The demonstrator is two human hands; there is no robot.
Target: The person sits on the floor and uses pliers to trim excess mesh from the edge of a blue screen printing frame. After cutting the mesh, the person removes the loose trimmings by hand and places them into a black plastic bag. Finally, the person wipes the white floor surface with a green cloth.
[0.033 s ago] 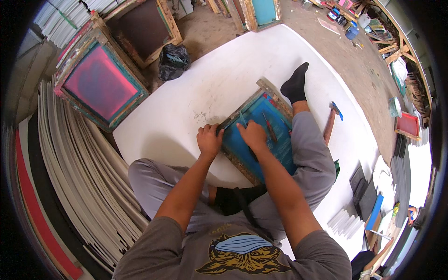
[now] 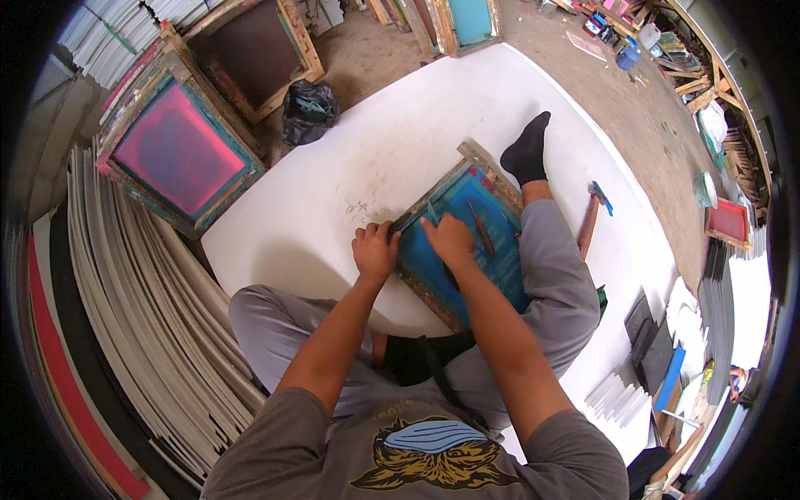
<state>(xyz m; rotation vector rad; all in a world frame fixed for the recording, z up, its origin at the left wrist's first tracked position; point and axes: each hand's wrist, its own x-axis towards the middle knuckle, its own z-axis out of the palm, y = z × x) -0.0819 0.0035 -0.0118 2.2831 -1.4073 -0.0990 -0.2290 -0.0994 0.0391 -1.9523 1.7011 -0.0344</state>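
Through the head camera I am seeing the wood-framed printing screen [image 2: 507, 279] lying aslant on a white sheet [image 2: 287, 183], between the legs, its right side running beside the right trouser leg [image 2: 554, 267]. My left hand [image 2: 374, 250] is resting bent-fingered against the frame's left corner; whether it is clamping the wood, I cannot tell. My right hand [image 2: 452, 240] is reaching over the blue mesh, fingers bunched; a pale strip [image 2: 432, 209] is showing by the fingertips, and I cannot tell whether they are pinching it. A slim-shafted, red-handled tool [image 2: 483, 234] is lying on the mesh. I am judging the frame stiff and fairly light, the mesh easily torn, so I am favouring the wooden rails as holds.
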